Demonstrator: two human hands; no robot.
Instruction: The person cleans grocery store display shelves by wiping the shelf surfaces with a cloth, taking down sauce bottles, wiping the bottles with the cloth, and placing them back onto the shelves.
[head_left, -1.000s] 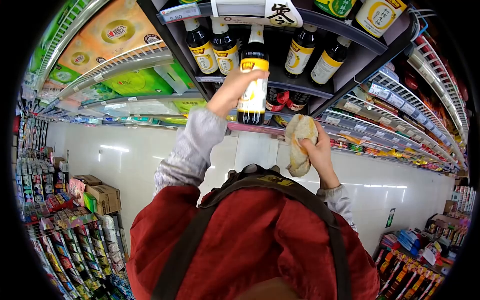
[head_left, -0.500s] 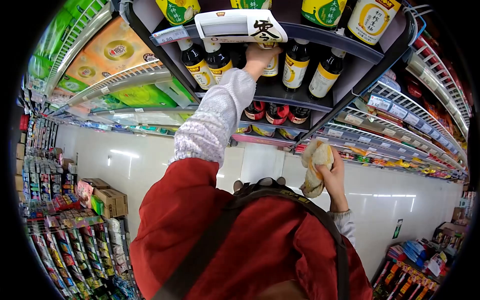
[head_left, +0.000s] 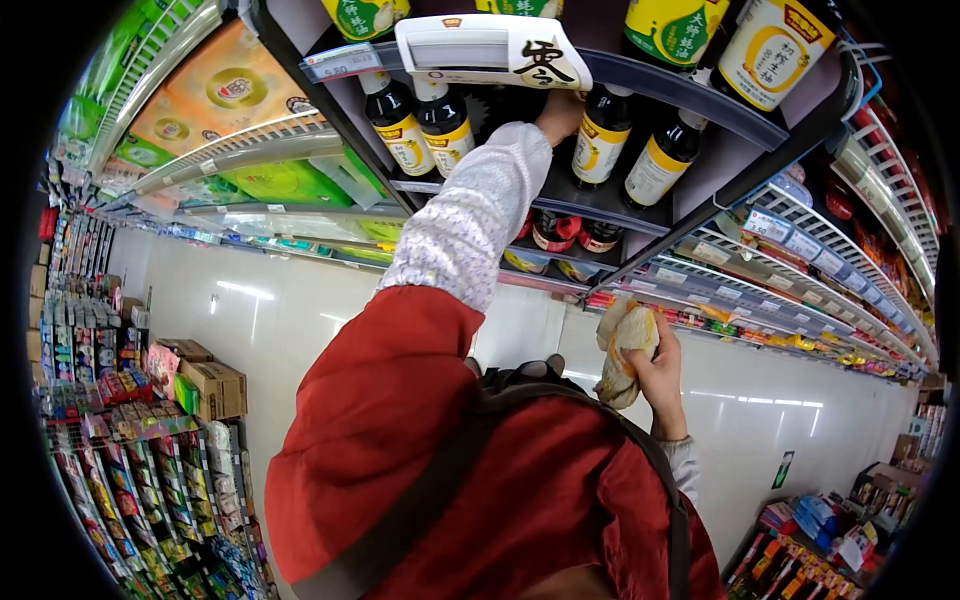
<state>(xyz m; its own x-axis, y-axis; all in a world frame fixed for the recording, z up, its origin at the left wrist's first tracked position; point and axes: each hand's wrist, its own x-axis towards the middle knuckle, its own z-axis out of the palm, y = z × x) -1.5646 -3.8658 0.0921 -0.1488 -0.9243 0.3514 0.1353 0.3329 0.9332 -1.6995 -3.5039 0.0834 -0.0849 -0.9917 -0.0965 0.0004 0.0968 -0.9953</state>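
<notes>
My left hand (head_left: pixel 560 116) reaches deep into a shelf of dark sauce bottles. Its fingers are hidden behind the white label holder (head_left: pixel 490 52) and in the shadow, so what it holds, if anything, does not show. Just right of it stands a yellow-labelled bottle (head_left: pixel 600 138), with another bottle (head_left: pixel 664 160) beyond. Two similar bottles, one of them a white-capped bottle (head_left: pixel 444 128), stand left of my sleeve. My right hand (head_left: pixel 656 372), low on the right, is closed around a soft, crumpled off-white item (head_left: pixel 628 350) with orange and grey patches.
Larger sauce bottles (head_left: pixel 776 52) line the shelf above, and red-lidded jars (head_left: pixel 553 232) sit below. Tissue packs (head_left: pixel 222 88) fill the left racks. Wire-edged shelves (head_left: pixel 800 235) run along the right. Cardboard boxes (head_left: pixel 216 388) stand on the floor at left.
My left hand has gone further in and to the right. The bottle seen beneath it earlier no longer shows there. My right hand keeps its hold, slightly lower. The view has shifted a little.
</notes>
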